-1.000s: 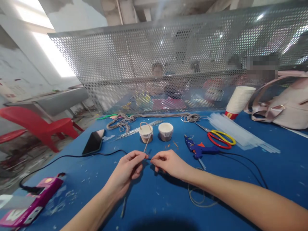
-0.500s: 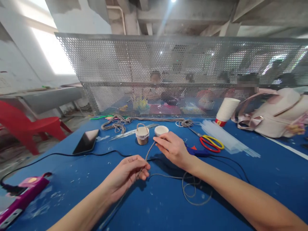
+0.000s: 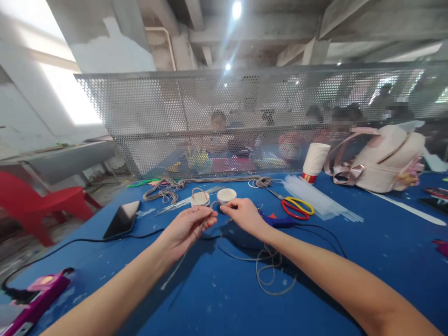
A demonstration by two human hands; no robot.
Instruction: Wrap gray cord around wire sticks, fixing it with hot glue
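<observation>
My left hand point(image 3: 194, 228) is closed in a pinch on a thin grey-brown cord point(image 3: 171, 276), whose loose tail hangs down below the palm. A short bend of this cord stands up at the left fingertips, close to the right ones. My right hand point(image 3: 243, 215) is closed too, its thumb and finger pinched at the cord's upper part; the exact contact is hard to see. Just behind the hands stand a small cup with a cord handle point(image 3: 200, 199) and a second small white-topped cup point(image 3: 227, 195), both partly covered by the fingers.
Loose cord point(image 3: 268, 275) lies in loops below my right forearm. A blue glue gun point(image 3: 280, 221), scissors point(image 3: 297, 207), clear glue sticks point(image 3: 318, 200) and stacked paper cups point(image 3: 315, 161) are rightward. A phone point(image 3: 122, 219) and power strip point(image 3: 38, 301) lie left. A perforated screen point(image 3: 157, 126) stands behind.
My hands have come closer together, the left moving up toward the right, and the stretched cord between them has shortened to a small bend. The view has tilted up slightly.
</observation>
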